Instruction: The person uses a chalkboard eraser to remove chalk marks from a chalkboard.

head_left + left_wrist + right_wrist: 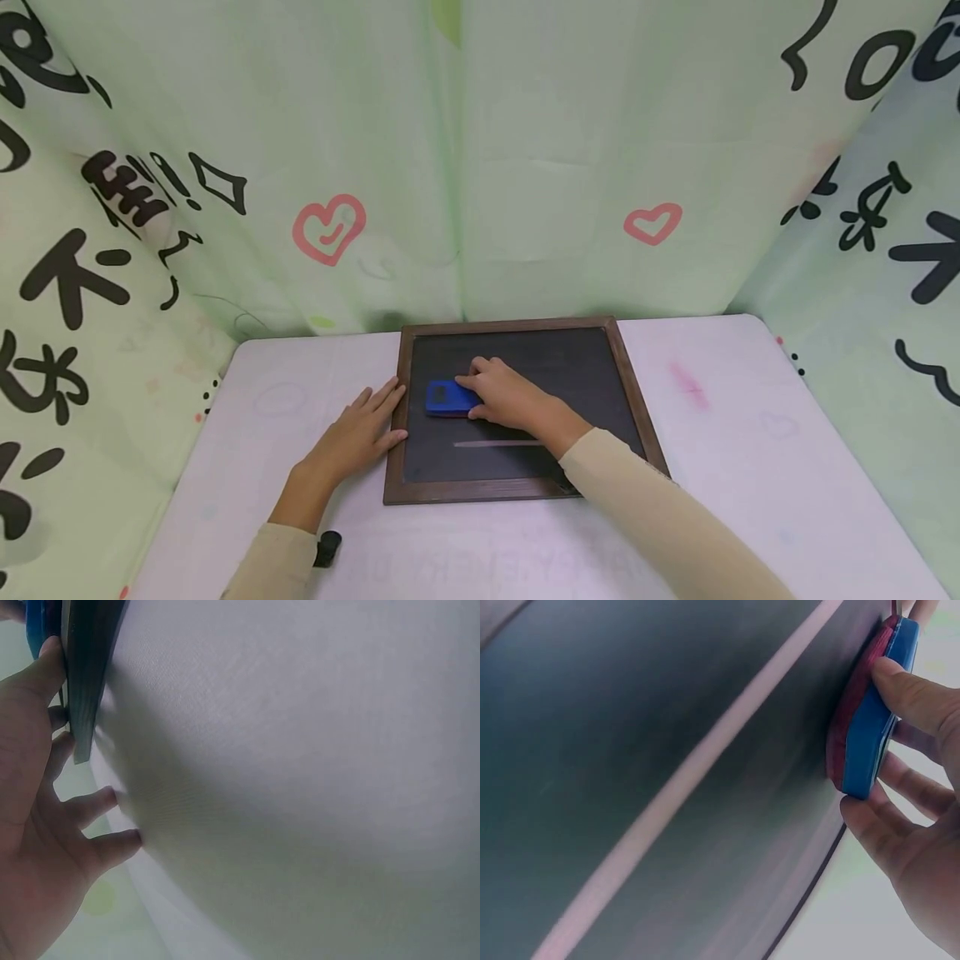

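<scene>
From where I stand, the blue eraser (442, 398) lies on the blackboard (517, 354), pinched by the right hand (517, 398). To its left, the left hand (356, 433), fingers spread, touches the wooden frame (395, 471). A chalk line (498, 443) is near.

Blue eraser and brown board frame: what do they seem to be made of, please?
Blue eraser: probably smooth plastic, as its even shell suggests; its reddish underside may be felt. Brown board frame: likely dull-finished wood, given its dark brown strips.
</scene>
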### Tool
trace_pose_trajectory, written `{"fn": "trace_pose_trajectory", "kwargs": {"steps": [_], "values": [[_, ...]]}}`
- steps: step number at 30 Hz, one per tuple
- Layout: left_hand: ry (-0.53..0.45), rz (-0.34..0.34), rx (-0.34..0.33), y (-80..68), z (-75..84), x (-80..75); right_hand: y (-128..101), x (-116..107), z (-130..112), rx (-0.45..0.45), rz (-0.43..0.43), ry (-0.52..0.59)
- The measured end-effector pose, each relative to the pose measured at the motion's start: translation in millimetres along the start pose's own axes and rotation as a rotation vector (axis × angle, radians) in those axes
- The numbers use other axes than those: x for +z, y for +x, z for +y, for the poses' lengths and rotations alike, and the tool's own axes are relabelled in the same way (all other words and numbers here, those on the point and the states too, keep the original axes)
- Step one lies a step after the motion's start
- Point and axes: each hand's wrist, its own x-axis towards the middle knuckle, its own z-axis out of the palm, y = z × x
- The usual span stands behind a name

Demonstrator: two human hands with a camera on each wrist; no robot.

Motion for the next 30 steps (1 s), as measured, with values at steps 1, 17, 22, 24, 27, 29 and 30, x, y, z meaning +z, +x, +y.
{"fn": "trace_pose_trajectory", "kwargs": {"steps": [1, 17, 22, 24, 27, 29, 30], "values": [[0.002, 0.0, -0.002, -0.2, 0.3, -0.5, 3, 0, -3, 0.0, -0.003, -0.008], [-0.011, -0.029, -0.021, -0.4, 1.8, -2.3, 18, -1, -25, -0.02, -0.051, -0.042], [-0.018, -0.023, -0.022, -0.4, 2.8, -3.7, 15, -3, -25, -0.027, -0.055, -0.049], [-0.013, -0.022, -0.018, 0.1, 2.2, -2.9, 13, -3, -24, -0.027, -0.057, -0.042], [-0.01, -0.022, -0.014, 0.7, 1.3, -1.2, 9, -3, -21, -0.03, -0.071, -0.034], [-0.01, -0.02, -0.013, 0.8, 0.9, -0.5, 6, -2, -17, -0.038, -0.073, -0.026], [-0.013, -0.019, -0.013, 0.7, 0.8, -0.4, 5, -1, -15, -0.042, -0.074, -0.022]]}}
